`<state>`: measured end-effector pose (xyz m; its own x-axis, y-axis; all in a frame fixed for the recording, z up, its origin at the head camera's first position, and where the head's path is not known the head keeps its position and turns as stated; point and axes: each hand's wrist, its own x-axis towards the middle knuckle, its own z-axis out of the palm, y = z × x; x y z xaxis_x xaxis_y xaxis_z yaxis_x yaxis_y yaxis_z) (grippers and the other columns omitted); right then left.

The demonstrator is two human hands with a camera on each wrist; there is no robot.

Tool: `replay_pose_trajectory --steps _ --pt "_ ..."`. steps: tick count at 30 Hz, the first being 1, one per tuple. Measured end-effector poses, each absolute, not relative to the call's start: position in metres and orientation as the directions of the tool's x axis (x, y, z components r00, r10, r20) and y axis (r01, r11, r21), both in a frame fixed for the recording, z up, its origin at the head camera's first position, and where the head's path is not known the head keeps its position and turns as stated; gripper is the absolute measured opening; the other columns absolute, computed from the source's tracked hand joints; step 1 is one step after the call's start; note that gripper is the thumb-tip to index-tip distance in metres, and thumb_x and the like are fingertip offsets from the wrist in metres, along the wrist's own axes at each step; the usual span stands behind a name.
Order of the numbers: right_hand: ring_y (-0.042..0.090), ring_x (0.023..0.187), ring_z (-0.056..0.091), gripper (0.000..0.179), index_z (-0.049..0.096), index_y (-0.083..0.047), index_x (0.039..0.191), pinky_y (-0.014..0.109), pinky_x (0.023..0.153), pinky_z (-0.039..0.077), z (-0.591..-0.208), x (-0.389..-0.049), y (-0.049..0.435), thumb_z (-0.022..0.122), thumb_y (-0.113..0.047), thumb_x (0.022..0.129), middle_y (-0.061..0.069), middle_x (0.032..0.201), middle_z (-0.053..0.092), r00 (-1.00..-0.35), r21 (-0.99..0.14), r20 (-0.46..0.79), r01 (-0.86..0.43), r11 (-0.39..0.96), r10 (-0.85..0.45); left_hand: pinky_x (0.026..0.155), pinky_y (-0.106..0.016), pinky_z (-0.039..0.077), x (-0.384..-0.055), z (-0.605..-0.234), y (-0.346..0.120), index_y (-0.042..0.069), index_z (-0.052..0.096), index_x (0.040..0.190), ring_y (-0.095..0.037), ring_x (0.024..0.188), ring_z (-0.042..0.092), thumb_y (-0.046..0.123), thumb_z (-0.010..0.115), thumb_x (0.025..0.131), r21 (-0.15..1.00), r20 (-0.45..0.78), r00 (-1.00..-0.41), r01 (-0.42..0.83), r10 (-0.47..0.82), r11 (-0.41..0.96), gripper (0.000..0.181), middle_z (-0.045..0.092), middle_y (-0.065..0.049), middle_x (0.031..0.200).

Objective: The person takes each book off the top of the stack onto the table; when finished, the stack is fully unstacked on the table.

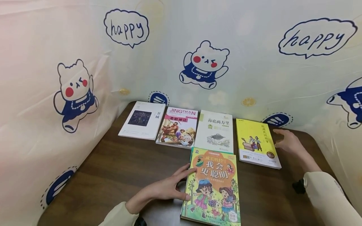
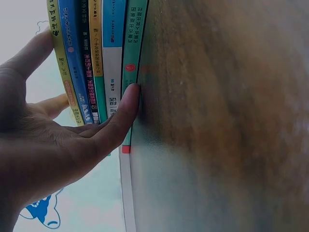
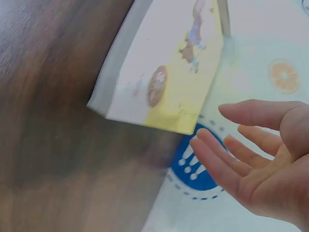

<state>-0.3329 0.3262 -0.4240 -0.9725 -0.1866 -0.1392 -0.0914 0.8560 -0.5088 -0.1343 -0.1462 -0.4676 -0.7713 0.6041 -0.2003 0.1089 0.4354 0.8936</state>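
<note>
The stack of books (image 1: 212, 188) sits at the near side of the tabletop (image 1: 141, 160), its spines turned to the person's left. The left hand (image 1: 162, 188) lies along that side, digits spread rather than wrapped: some reach the edge of the top cover, and one stretches down across the spines toward the lowest book. It touches the stack without any firm grip that shows. The yellow book (image 1: 254, 135) lies flat at the right end of the back row, with the right hand (image 1: 292, 144) just beside its right edge; that hand is empty, fingers loosely extended and apart, and the right wrist view shows a gap between fingertips and cover. Left of it in the row lie a submarine-cover book (image 1: 216, 131), a pink-titled book (image 1: 181, 128) and a white book (image 1: 144, 121)

The yellow book looks like a light paperback, likely a bit bendy, with a smooth cover that may slide; its long side edges suit a pinch across the whole thickness. The stack should be heavier, and its books could slip over one another, so it is best clasped low, from spine side and page side together
</note>
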Motion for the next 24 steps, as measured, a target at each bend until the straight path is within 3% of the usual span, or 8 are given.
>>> replay_pose_trajectory --steps 5,15,24 --pt "0.051 0.105 0.056 0.071 0.030 0.014 0.142 0.050 0.074 0.053 -0.417 -0.324 0.315 0.067 -0.006 0.084 0.042 0.140 0.027 -0.972 -0.483 -0.100 -0.141 0.864 -0.214 0.105 -0.061 0.027 -0.135 -0.467 -0.146 0.037 0.020 0.153 -0.039 0.143 0.006 0.038 0.072 0.086 0.895 -0.198 -0.768 0.112 0.610 0.431 0.085 -0.004 -0.008 0.161" --pt "0.054 0.104 0.053 0.075 0.020 0.012 0.146 0.050 0.076 0.054 -0.410 -0.276 0.287 0.063 -0.014 0.091 0.041 0.146 0.009 -0.966 -0.519 -0.039 -0.200 0.831 -0.257 0.105 -0.061 0.027 -0.136 -0.466 -0.146 0.038 0.019 0.153 -0.039 0.143 0.006 0.039 0.071 0.086 0.893 -0.200 -0.764 0.115 0.613 0.435 0.084 -0.003 -0.007 0.161" --pt "0.051 0.109 0.054 0.072 0.024 0.004 0.149 0.056 0.083 0.049 -0.406 -0.232 0.264 0.062 -0.025 0.095 0.036 0.142 0.025 -0.950 -0.563 0.001 -0.259 0.785 -0.312 0.105 -0.063 0.026 -0.137 -0.466 -0.147 0.036 0.019 0.154 -0.041 0.143 0.006 0.037 0.071 0.087 0.896 -0.195 -0.761 0.118 0.619 0.428 0.085 -0.004 -0.008 0.161"
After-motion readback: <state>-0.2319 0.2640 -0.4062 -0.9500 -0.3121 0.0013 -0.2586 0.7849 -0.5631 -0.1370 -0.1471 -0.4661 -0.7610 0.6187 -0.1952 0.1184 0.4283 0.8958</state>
